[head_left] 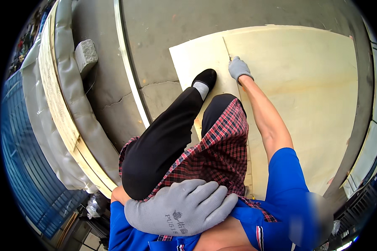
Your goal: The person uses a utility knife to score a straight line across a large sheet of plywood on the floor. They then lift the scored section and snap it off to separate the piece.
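Observation:
In a grey glove, my right hand [239, 68] is closed around what looks like a utility knife [230, 57]. Only its narrow front end shows past the fingers. Its tip meets a thin dark line on a pale plywood sheet [310, 96], left of the sheet's middle. My left hand [183, 207], gloved the same way, rests across my waist with its fingers stretched out and nothing visible in it. What lies under its palm is hidden. One foot in a black shoe [205, 79] presses on the sheet's left part, beside the line.
A long pale metal strip [130, 62] lies on the concrete floor [171, 21] left of the sheet. Beyond it are a rough stone block [86, 56], wooden boards [56, 88] on grey plastic wrapping [88, 113], and blue slatted material [25, 154]. My checked apron hangs over my knee.

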`<move>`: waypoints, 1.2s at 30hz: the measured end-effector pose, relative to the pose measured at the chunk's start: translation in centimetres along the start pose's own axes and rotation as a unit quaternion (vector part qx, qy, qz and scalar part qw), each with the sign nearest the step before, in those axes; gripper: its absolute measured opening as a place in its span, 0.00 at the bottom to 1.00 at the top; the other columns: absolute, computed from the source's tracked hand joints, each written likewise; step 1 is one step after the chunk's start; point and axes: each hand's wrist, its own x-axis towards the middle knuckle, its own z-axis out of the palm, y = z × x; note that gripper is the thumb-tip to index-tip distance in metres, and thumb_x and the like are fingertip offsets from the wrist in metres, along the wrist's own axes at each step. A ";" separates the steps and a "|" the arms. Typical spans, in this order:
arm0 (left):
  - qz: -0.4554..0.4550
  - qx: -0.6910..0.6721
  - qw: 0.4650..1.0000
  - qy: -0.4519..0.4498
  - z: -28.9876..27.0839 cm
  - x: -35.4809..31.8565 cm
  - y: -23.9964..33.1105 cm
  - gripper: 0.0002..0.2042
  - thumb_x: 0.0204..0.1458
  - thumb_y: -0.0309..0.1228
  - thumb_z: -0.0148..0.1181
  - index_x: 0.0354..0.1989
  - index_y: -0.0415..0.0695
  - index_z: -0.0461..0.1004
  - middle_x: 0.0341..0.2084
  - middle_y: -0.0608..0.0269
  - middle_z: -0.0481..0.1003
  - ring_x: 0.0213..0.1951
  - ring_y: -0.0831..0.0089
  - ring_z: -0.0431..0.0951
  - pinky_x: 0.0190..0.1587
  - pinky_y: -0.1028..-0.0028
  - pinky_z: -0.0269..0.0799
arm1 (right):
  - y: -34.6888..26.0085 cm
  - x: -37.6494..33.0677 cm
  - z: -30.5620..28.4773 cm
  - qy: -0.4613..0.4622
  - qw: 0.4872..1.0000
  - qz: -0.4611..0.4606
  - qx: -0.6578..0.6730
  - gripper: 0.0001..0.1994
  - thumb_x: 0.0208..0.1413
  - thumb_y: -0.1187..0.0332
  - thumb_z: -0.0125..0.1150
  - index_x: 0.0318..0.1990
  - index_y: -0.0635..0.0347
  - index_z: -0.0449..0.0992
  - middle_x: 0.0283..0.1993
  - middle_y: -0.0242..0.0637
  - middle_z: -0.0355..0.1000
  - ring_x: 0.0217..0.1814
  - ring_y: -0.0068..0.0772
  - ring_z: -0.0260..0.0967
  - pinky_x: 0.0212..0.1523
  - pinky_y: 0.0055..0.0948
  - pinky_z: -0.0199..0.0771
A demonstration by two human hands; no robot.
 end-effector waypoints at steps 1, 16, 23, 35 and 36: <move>0.002 0.006 1.000 0.003 0.3 0.1 0.0 0.20 0.45 0.33 0.54 0.49 0.40 0.72 0.40 0.62 0.74 0.41 0.71 0.75 0.42 0.74 0.72 | 0.1 -0.5 0.3 0.003 1.000 0.000 0.001 0.17 0.62 0.63 0.41 0.46 0.69 0.67 0.45 0.60 0.74 0.49 0.58 0.73 0.50 0.49 0.73; -0.016 0.108 0.993 -0.042 1.9 2.8 0.9 0.19 0.45 0.32 0.56 0.48 0.43 0.74 0.39 0.66 0.76 0.41 0.72 0.78 0.42 0.73 0.72 | 9.9 -15.0 7.9 -0.063 0.994 0.065 0.053 0.13 0.63 0.64 0.41 0.45 0.65 0.65 0.39 0.59 0.76 0.43 0.58 0.76 0.43 0.53 0.75; 0.002 0.131 0.989 -0.068 2.5 3.6 0.5 0.21 0.44 0.30 0.55 0.51 0.43 0.73 0.41 0.65 0.77 0.42 0.71 0.79 0.42 0.72 0.72 | 13.2 -19.1 10.2 -0.066 0.993 0.083 0.058 0.12 0.64 0.65 0.41 0.45 0.65 0.63 0.37 0.58 0.76 0.40 0.58 0.76 0.41 0.53 0.75; -0.001 0.151 0.987 -0.059 3.0 4.8 0.3 0.20 0.41 0.25 0.62 0.47 0.43 0.74 0.38 0.63 0.79 0.40 0.66 0.80 0.41 0.67 0.74 | 19.0 -27.5 14.7 -0.071 0.991 0.093 0.066 0.11 0.63 0.64 0.40 0.43 0.63 0.62 0.33 0.56 0.76 0.36 0.57 0.76 0.36 0.53 0.74; -0.002 0.153 0.987 -0.059 3.2 4.7 0.3 0.18 0.43 0.25 0.61 0.45 0.42 0.74 0.37 0.61 0.79 0.40 0.64 0.80 0.41 0.67 0.73 | 19.1 -27.6 15.2 -0.071 0.990 0.096 0.070 0.11 0.63 0.63 0.40 0.43 0.63 0.62 0.32 0.55 0.76 0.36 0.57 0.76 0.36 0.53 0.74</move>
